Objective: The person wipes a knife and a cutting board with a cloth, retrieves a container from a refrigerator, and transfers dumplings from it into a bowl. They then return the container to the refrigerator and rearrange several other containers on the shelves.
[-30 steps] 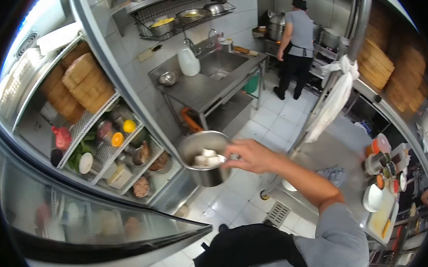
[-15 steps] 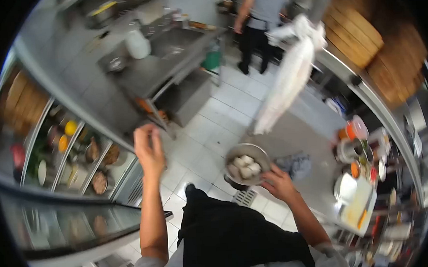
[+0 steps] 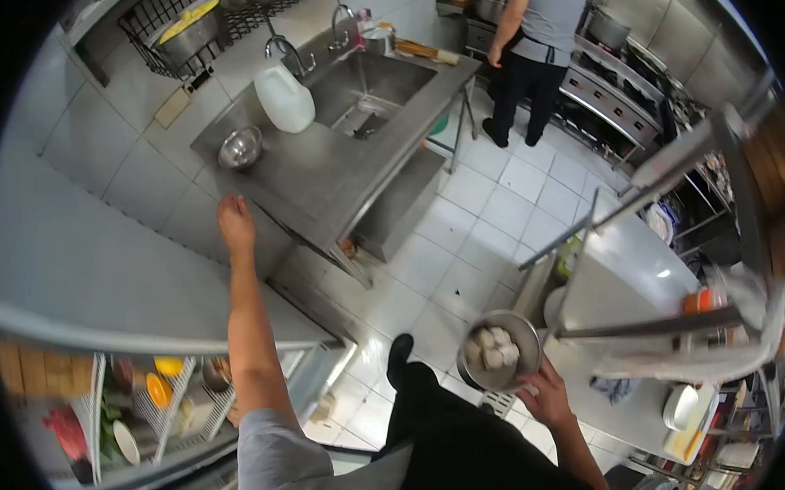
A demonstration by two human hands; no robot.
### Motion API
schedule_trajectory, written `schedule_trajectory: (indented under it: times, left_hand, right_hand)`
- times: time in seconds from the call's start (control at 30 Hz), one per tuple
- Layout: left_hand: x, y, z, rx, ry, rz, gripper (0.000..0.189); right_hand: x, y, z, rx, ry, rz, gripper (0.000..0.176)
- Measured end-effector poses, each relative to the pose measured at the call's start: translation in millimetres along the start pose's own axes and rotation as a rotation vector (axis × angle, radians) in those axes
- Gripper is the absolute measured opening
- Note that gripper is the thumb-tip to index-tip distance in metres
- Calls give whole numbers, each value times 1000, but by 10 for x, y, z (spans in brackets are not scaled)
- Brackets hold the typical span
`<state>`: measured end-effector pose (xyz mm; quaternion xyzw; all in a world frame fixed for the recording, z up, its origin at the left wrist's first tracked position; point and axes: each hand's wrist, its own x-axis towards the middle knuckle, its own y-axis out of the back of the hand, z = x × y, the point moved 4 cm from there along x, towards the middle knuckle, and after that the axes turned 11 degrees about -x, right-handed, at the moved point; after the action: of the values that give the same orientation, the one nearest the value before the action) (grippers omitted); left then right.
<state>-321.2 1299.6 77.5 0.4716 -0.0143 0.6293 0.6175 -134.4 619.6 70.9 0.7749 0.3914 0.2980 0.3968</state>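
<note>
My right hand grips the rim of a round metal bowl, fingers at its lower right side. Inside the bowl lie several whitish, rounded lumps; their kind I cannot make out. My left arm stretches forward over the open fridge, and the left hand is held with its fingers curled in, nothing visible in it. Nearest to it is the corner of a steel sink table, with a small steel bowl just beyond.
The fridge shelves hold fruit, greens and containers. A white jug stands beside the sink. A person in grey stands at the stove. A steel counter with stacked white bowls is at right.
The view has swung, bringing the sink closer. My left arm has extended farther forward and its fingers have curled in. The metal bowl stays in my right hand.
</note>
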Motion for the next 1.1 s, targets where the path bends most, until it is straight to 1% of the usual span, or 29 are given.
schedule_trajectory:
  times: [0.03,0.07,0.13,0.17,0.2,0.23,0.27,0.33,0.4,0.47,0.53,0.57,0.6,0.67,0.7,0.73,0.77,0.8,0.83,0.87,0.9,0.93,0.97,1.0,1.07,1.1]
  left_hand:
    - [261,-156,-128,86,-62,-47,39]
    - [477,-325,-255,79,-66,-54,39]
    - [786,-665,-371,149,-141,-154,29]
    - [919,-830,-432,135,-146,-167,29]
    - [1050,-1049,-566,170,-76,-318,28]
    - [1157,-1300,-729,202,-5,-471,28]
    - [1254,-1459,-846,182,-11,-487,28]
    - [1380,-1804,-1049,404,-40,-563,30]
    - [1434,-1959,-1171,389,-28,-587,28]
    - [1545,-2340,-1840,389,63,-721,26]
    - [1625,-2146,-1480,483,46,-750,25]
    - [1696,-2063,-1378,481,39,-747,24]
    - [1740,-2025,-1310,479,33,-738,24]
    - [1847,-1996,-1364,472,38,-707,23]
    - [1893,-1961,-1425,459,6,-708,23]
    - [1923,-1930,-1454,478,-141,-684,27]
    - [1933,-2005,-1454,477,-304,-665,32]
    - [2000,-2145,-1625,495,-251,-724,37]
    - [1952,-2038,-1338,458,-116,-761,38]
    - [1974,-2082,-1455,244,-253,-678,42]
    - [1932,-2009,-1315,43,126,-769,45]
    - [1962,-1937,-1123,182,90,-771,39]
    - [1945,-1847,-1032,286,-92,-628,42]
    - [1944,-1740,-959,329,-147,-567,43]
    - [1901,-1616,-725,375,-169,-549,45]
    - [1906,-1591,-631,381,-182,-561,46]
  right_hand:
    - [103,-69,-60,13,-38,-24,32]
    - [207,-129,-115,25,-84,-49,31]
    - [413,-129,-356,48,-150,-60,31]
    - [436,-178,-403,47,-227,-100,32]
    - [470,-207,-443,44,-302,-138,33]
    - [567,-186,-562,-4,-268,-110,33]
    - [594,-203,-628,-2,-308,-100,33]
    - [556,-259,-687,-10,-389,-117,33]
    - [563,-270,-745,-30,-431,-122,33]
    - [572,-273,-831,-36,-464,-130,34]
    - [619,-227,-910,-53,-496,-155,32]
    - [602,-228,-916,-24,-542,-175,29]
    - [665,-200,-962,-35,-510,-140,27]
    - [728,-177,-1000,-32,-464,-99,28]
    - [744,-172,-1015,-65,-441,-73,27]
    - [660,-199,-987,-82,-477,-81,27]
    - [612,-225,-978,-59,-510,-140,28]
    - [540,-222,-972,-37,-565,-187,29]
    - [502,-221,-998,-42,-540,-151,30]
    - [488,-208,-1019,-58,-524,-114,31]
    - [493,-145,-1042,-51,-465,-59,30]
    - [494,-102,-1092,-51,-401,-14,29]
    - [396,-144,-1080,-29,-450,-10,28]
    - [300,-149,-1058,-7,-482,-12,26]
    - [164,-110,-1084,19,-554,-22,27]
    - [71,-135,-1072,-47,-511,59,28]
